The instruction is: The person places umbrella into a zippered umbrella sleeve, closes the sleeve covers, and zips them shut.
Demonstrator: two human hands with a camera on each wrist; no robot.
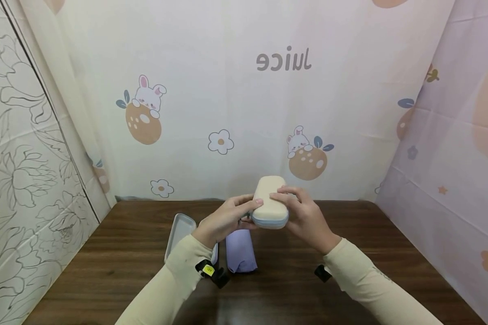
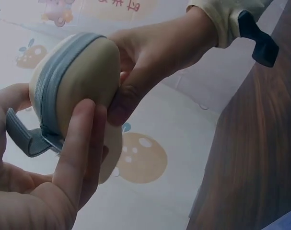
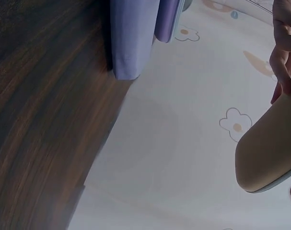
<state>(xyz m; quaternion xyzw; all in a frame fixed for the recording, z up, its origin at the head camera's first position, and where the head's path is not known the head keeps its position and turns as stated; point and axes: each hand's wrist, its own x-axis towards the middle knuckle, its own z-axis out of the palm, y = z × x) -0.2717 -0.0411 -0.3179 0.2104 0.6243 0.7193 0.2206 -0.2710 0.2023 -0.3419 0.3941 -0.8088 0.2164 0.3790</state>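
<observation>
Both hands hold a cream zippered case (image 1: 270, 194) up above the table. A grey-blue zipper band runs around its edge, and a grey strap loop (image 2: 28, 136) sticks out at one end in the left wrist view. My left hand (image 1: 225, 216) grips its left side, thumb on top and fingers beneath. On the other side my right hand (image 1: 307, 219) holds the case with its fingers on the upper face. The zipper looks closed; its contents are hidden. Behind and below the left hand lies a purple wrapped, oblong item (image 1: 241, 253) on the table.
A shallow light-grey open tray or lid (image 1: 183, 230) lies left of the purple item, partly hidden by the left forearm. The dark wooden table (image 1: 349, 280) ends at printed curtains (image 1: 227, 90) at the back and sides.
</observation>
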